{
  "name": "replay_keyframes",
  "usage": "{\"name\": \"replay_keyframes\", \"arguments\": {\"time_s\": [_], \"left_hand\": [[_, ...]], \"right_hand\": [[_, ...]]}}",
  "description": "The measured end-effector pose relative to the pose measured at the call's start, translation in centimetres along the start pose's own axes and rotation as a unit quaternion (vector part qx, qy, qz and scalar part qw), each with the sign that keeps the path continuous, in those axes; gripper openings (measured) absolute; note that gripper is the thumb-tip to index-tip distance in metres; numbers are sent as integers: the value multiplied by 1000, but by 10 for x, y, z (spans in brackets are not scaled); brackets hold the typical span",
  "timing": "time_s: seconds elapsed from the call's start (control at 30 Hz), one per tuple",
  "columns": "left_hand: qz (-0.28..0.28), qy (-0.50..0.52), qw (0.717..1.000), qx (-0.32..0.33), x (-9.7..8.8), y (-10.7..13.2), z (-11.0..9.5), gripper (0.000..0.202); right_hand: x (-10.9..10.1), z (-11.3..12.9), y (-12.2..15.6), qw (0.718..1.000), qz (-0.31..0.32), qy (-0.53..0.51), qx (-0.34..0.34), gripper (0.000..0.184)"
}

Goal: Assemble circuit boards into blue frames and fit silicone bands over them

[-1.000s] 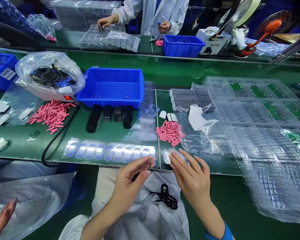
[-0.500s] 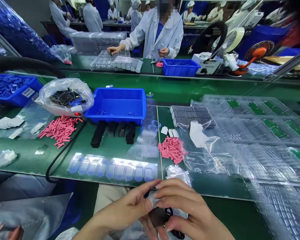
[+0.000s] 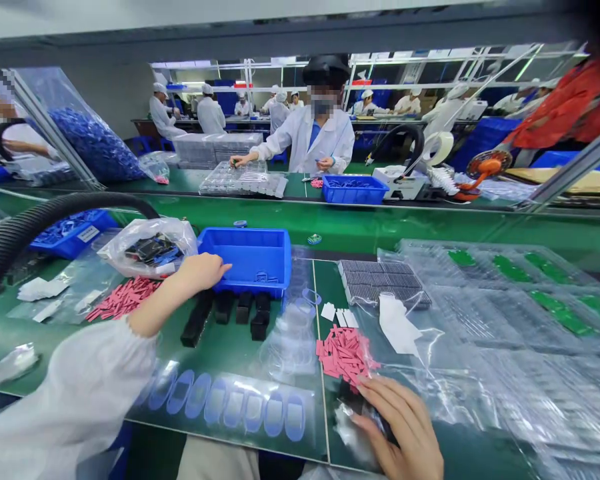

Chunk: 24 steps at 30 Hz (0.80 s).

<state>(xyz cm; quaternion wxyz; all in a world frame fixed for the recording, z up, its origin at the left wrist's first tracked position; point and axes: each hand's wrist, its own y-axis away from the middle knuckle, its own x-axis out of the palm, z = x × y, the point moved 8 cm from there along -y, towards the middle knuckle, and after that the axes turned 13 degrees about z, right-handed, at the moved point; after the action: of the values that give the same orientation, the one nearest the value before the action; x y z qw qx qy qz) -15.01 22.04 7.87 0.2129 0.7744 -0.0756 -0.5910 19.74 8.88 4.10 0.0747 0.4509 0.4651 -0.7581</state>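
Right hand [image 3: 403, 427] low on the tabletop [image 3: 220, 357], fingers [image 3: 390, 400] curled closed over a small dark piece [image 3: 359, 405], partly hidden beneath them, with crumpled clear plastic [image 3: 347, 430] just beside it and pink strips [image 3: 344, 353] just above. Left hand [image 3: 203, 272] out at the blue bin [image 3: 250, 257], fingers [image 3: 217, 269] open and extended at its left wall, contact unclear; black blocks [image 3: 223, 308] just below.

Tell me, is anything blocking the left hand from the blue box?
Nothing visible blocks it. The left hand reaches over the near corner of the blue box.
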Motion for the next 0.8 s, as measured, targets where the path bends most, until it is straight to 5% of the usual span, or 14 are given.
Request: {"name": "replay_keyframes", "arguments": {"time_s": [0.13,0.3,0.47,0.67,0.8], "left_hand": [[95,9,994,47,7,-35,0,27],[67,54,987,133,6,-40,-26,34],[123,72,971,192,30,-41,-59,27],[14,43,988,151,14,-54,-46,33],[-5,0,994,113,7,-59,-27,29]], "right_hand": [[2,-3,2,1000,-5,8,-2,18],[-2,-4,-2,1000,-18,15,-2,20],[-3,-5,-1,1000,-28,-5,7,19],[-5,-6,-1,999,-36,-20,7,19],[-7,-6,0,998,-45,-33,9,17]]}}
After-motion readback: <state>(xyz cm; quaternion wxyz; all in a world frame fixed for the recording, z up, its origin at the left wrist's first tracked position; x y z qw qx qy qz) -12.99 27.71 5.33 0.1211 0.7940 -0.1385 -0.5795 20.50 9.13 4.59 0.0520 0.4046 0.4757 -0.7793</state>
